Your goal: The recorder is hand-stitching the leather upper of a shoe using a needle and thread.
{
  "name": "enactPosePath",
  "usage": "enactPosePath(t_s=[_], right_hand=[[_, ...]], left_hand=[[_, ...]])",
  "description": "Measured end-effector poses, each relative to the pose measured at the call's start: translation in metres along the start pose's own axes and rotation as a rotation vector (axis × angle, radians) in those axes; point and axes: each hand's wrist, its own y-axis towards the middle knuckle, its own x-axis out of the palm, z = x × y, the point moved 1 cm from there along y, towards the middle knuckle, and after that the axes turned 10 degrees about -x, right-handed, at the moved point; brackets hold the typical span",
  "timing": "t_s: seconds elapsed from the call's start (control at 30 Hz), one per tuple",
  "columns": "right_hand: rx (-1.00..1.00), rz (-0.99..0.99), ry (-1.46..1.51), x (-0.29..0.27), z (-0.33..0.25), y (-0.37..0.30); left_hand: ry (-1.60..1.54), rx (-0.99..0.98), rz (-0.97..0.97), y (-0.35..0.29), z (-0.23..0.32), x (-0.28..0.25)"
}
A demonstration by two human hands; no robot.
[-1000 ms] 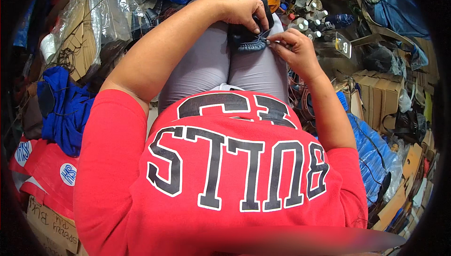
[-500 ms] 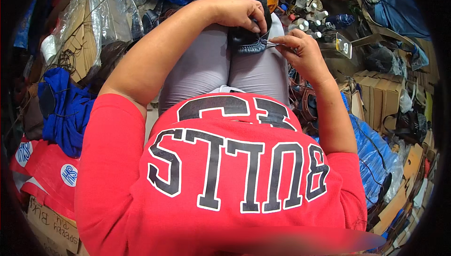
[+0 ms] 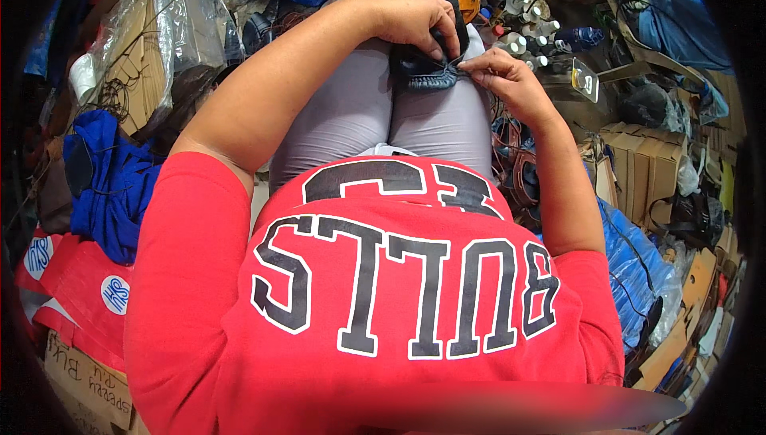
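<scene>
A black leather shoe (image 3: pixel 431 78) with a puckered, stitched toe seam rests over my grey-trousered thighs, toe end toward me. My left hand (image 3: pixel 421 23) bends over it from the left and grips the leather, thumb and fingers pressing near the seam. At the shoe's right edge my right hand (image 3: pixel 504 76) is closed in a pinch, its fingertips touching or almost touching the seam. What lies in that pinch is too small to make out. Part of the shoe is hidden beneath my left hand. A dark loop-shaped rim stands up at its far end.
Several small bottles (image 3: pixel 533 32) stand beyond my right hand. Stacked cardboard (image 3: pixel 645 160) and blue plastic sheeting (image 3: pixel 634 263) lie to the right. On the left are a blue cloth bundle (image 3: pixel 112 188), plastic-wrapped cardboard (image 3: pixel 187 36) and red bags (image 3: pixel 84 283).
My right hand has moved slightly left, in to the shoe's edge. The thin strand that showed between its fingers and the seam is no longer visible. My left hand keeps its grip.
</scene>
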Motion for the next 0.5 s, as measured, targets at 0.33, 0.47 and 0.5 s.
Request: enactPosePath(t_s=[0.33,0.47,0.5], right_hand=[[0.026,-0.045,0.069,-0.0042,0.0062,0.0011],[0.042,-0.035,0.105,-0.0019,0.0056,0.0002],[0.020,0.003,0.073,0.0018,0.0041,0.0004]], left_hand=[[-0.008,0.023,0.020,0.0001,-0.0048,0.0022],[0.008,0.016,0.037,0.0004,-0.0048,0.0032],[0.008,0.016,0.039,0.0012,-0.0035,0.0031]])
